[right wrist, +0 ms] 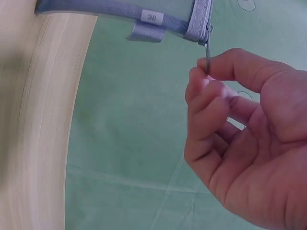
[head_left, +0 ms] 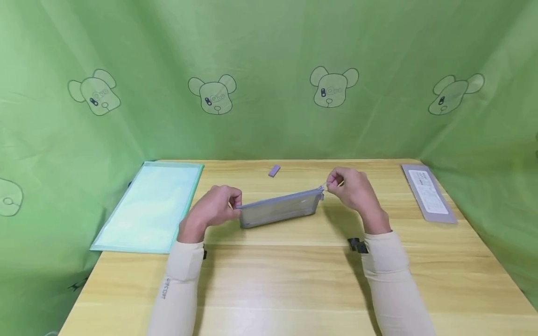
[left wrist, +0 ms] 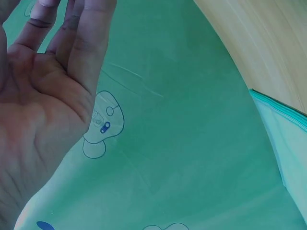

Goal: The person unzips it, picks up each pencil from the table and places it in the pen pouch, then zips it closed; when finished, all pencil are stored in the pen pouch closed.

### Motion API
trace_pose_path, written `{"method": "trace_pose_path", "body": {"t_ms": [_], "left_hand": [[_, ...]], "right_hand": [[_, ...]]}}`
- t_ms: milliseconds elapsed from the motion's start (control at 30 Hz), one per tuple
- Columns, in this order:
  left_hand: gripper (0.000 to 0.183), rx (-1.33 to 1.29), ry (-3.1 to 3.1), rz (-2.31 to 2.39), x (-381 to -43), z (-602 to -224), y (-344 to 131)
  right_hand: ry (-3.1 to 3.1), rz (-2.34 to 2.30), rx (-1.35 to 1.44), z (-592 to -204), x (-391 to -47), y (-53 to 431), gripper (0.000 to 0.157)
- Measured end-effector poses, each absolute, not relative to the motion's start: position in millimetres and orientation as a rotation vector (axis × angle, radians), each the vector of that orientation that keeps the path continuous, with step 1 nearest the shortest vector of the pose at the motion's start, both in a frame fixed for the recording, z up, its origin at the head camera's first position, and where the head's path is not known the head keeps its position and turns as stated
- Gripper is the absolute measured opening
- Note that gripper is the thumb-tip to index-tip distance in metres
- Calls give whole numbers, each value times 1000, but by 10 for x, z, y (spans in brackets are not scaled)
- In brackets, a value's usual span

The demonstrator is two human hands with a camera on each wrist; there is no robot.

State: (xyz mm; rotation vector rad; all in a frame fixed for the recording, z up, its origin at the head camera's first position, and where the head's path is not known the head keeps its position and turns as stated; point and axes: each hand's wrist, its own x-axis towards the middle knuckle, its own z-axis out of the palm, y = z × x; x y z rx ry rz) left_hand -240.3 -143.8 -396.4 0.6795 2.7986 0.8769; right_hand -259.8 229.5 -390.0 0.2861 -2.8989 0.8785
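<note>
A grey see-through zipper pouch [head_left: 279, 208] stands on its long edge, slightly slanted, between the two hands. The left hand [head_left: 218, 205] pinches its left upper corner between thumb and fingers. At the opposite end, the right hand [head_left: 350, 189] pinches the zipper pull [right wrist: 208, 52] between thumb and index finger. In the right wrist view the pouch [right wrist: 120, 12] shows a fabric tab and a small label marked 38; the slider sits at this end of the zipper. The left wrist view shows the palm of the left hand [left wrist: 48, 91], with the fingertips cut off.
A teal-edged document pouch [head_left: 147, 207] lies at the table's left side. Toward the back is a small purple eraser-like block [head_left: 274, 171]. A grey flat piece with a white label [head_left: 428, 193] lies at the right edge. Green curtain [head_left: 269, 130] surrounds the wooden table [head_left: 281, 284].
</note>
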Motion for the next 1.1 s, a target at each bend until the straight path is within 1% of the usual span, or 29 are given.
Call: {"method": "trace_pose_path", "body": {"t_ms": [100,167,267,333,433,533,567,667,733,767,867,1000,1100], "left_hand": [[20,686,2777,883,-2400,-3951,-1441],[19,672,2777,876,-2396,-3941,-1449],[19,644,2790,864,-2393,-3931,-1465],[18,628,2805,857,-2394,-3927,-1476],[16,620,2831,842,-2404,-3928,-1475],[13,595,2851,819,-2416,-3939,-1451],[11,583,2855,816,-2420,-3944,-1439],[3,549,2861,831,-2436,-3957,-1399],[7,552,2867,845,-2445,-3956,-1371],[9,560,2868,853,-2449,-3952,-1355],[12,578,2875,864,-2452,-3928,-1318],[11,582,2867,882,-2453,-3880,-1284],[12,588,2866,884,-2467,-3847,-1279]], "right_hand": [[-2936,909,322,-3887,-2607,2300,8],[-2963,939,380,-3881,-2611,2277,14],[-2972,980,547,-3886,-2608,2216,25],[-2965,975,695,-3904,-2606,2154,29],[-2954,896,848,-3956,-2608,2051,23],[-2967,780,881,-4007,-2606,1969,8],[-2978,749,870,-4019,-2602,1958,3],[-3028,712,809,-4025,-2560,1988,7],[-3082,731,732,-4021,-2507,2077,5],[-3113,752,681,-4024,-2474,2142,7],[-3209,826,498,-4059,-2365,2395,23],[-3325,810,258,-4130,-2218,2770,40],[-3397,765,124,-4176,-2107,2971,39]]}}
